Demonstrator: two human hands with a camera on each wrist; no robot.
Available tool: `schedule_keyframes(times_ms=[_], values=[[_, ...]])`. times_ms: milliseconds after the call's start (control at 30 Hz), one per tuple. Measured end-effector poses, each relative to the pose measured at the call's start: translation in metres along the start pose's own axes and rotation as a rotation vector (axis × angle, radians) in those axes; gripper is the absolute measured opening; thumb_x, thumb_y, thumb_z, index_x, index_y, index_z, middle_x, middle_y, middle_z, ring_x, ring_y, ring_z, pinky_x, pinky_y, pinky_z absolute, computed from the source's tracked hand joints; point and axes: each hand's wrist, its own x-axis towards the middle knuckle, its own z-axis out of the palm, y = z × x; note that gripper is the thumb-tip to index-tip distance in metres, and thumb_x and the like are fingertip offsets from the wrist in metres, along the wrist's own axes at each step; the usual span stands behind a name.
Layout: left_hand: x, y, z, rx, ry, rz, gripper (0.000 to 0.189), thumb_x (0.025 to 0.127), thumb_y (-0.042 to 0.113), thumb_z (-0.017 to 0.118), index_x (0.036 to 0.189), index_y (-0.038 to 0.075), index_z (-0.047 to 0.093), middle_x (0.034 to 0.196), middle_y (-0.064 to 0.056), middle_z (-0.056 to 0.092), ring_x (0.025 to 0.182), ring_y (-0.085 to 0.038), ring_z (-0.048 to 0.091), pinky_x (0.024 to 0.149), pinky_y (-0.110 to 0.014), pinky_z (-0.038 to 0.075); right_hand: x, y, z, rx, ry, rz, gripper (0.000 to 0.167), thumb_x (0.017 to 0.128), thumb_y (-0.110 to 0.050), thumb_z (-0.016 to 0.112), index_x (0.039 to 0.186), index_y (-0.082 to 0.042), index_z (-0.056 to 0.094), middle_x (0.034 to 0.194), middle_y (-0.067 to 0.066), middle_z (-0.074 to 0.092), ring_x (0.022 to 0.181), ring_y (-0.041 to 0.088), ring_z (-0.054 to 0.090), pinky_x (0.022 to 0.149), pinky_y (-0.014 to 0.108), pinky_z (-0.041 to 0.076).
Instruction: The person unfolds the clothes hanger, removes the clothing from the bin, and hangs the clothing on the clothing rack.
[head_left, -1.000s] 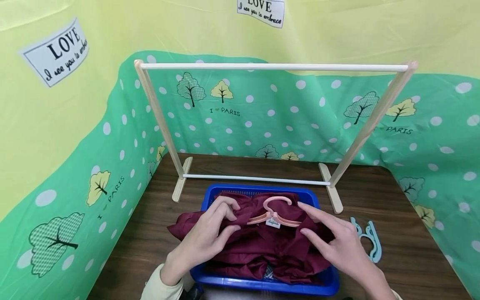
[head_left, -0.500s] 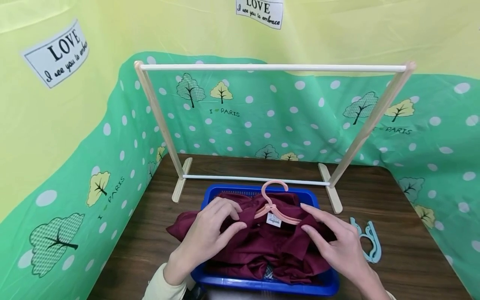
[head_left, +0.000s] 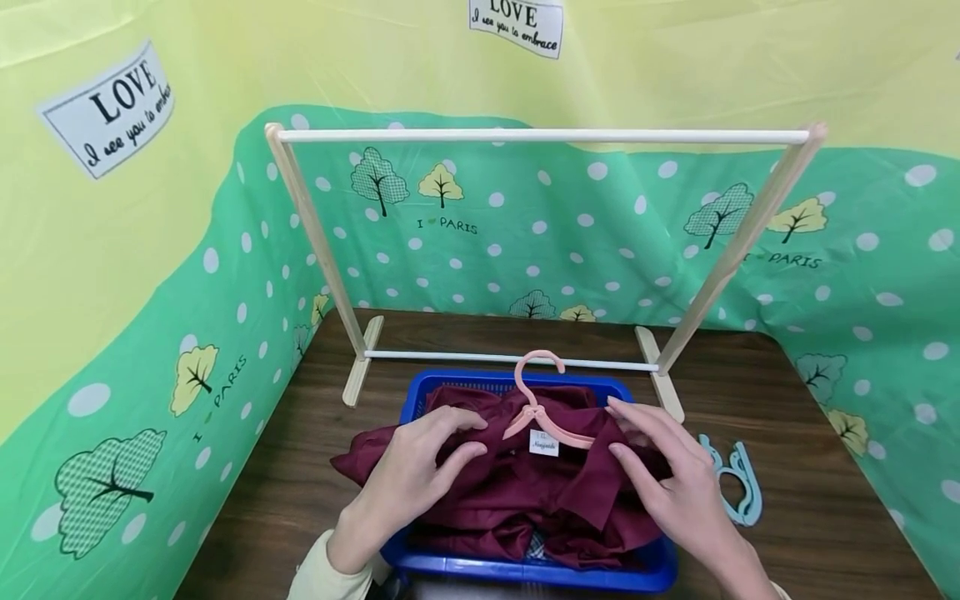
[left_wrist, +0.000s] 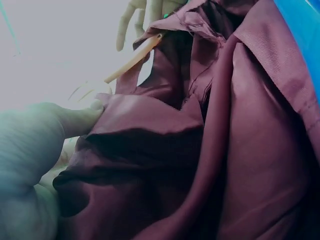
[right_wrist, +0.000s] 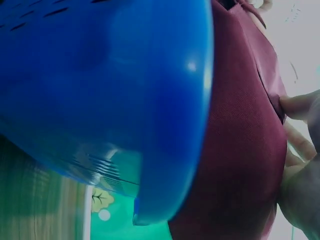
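Note:
A maroon shirt [head_left: 540, 492] with a white neck label [head_left: 543, 443] lies bunched in a blue basket [head_left: 525, 571]. Inside its collar sits a pink clothes hanger [head_left: 558, 431], hook upward; the ends of its arms are hidden under the cloth. My left hand [head_left: 420, 458] pinches the collar on the left, and the left wrist view shows the thumb [left_wrist: 82, 117] on the cloth. On the other side my right hand [head_left: 671, 475] pinches the shirt near the hanger's right arm. Thumb and fingers meet the fabric above the basket wall [right_wrist: 175, 115] in the right wrist view.
Behind the basket stands a wooden rack with a white top rod [head_left: 540, 135] and a lower rod [head_left: 480, 358]. A folded light-blue hanger [head_left: 742, 492] lies on the brown table [head_left: 817, 533] at the right. Patterned curtain [head_left: 480, 275] surrounds the table.
The pink hanger has tipped more upright and shifted slightly left, its hook now overlapping the rack's lower rod. The right collar flap hangs lower, and both hands stay on the shirt.

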Motion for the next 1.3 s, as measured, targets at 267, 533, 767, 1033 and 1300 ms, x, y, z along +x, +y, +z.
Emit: schedule_keyframes(times_ms=[267, 533, 767, 1033, 1300], values=[[0.000, 0.001, -0.003, -0.042, 0.005, -0.007, 0.028, 0.096, -0.001, 0.084, 0.118, 0.012, 0.073, 0.115, 0.000, 0.070, 0.104, -0.013, 0.070, 0.089, -0.030, 0.061, -0.002, 0.003, -0.001, -0.145, -0.034, -0.034, 0.054, 0.114, -0.045, 0.063, 0.152, -0.008, 0.068, 0.121, 0.007, 0.082, 0.115, 0.001, 0.074, 0.105, 0.009, 0.048], [-0.002, 0.000, -0.003, -0.067, 0.000, -0.048, 0.030, 0.097, -0.001, 0.084, 0.121, 0.013, 0.073, 0.119, -0.001, 0.066, 0.106, -0.015, 0.066, 0.087, -0.028, 0.060, -0.006, 0.006, -0.006, -0.229, -0.172, 0.037, 0.088, 0.080, 0.006, 0.094, 0.159, -0.016, 0.062, 0.110, 0.000, 0.084, 0.100, 0.015, 0.081, 0.095, 0.012, 0.054], [-0.001, 0.000, -0.004, -0.052, -0.027, -0.048, 0.029, 0.099, 0.005, 0.083, 0.125, 0.017, 0.075, 0.121, 0.003, 0.068, 0.110, -0.012, 0.067, 0.089, -0.030, 0.058, -0.006, 0.009, -0.006, -0.112, -0.095, -0.057, 0.056, 0.113, -0.050, 0.061, 0.150, -0.009, 0.070, 0.124, 0.006, 0.082, 0.121, -0.001, 0.072, 0.102, 0.009, 0.050], [0.000, 0.002, -0.007, -0.062, -0.066, -0.066, 0.031, 0.103, 0.007, 0.079, 0.131, 0.020, 0.074, 0.125, 0.005, 0.068, 0.114, -0.011, 0.067, 0.093, -0.032, 0.058, -0.006, 0.011, -0.005, -0.074, -0.093, -0.099, 0.050, 0.114, -0.043, 0.064, 0.147, -0.006, 0.072, 0.131, 0.008, 0.080, 0.125, 0.000, 0.070, 0.103, 0.010, 0.050], [0.001, 0.003, -0.008, -0.062, -0.064, -0.077, 0.030, 0.103, 0.007, 0.079, 0.129, 0.021, 0.076, 0.123, 0.005, 0.066, 0.112, -0.011, 0.065, 0.088, -0.029, 0.056, -0.007, 0.004, -0.009, -0.114, -0.227, 0.008, 0.078, 0.081, 0.009, 0.090, 0.153, -0.014, 0.068, 0.139, 0.002, 0.076, 0.124, 0.005, 0.070, 0.104, 0.010, 0.048]])
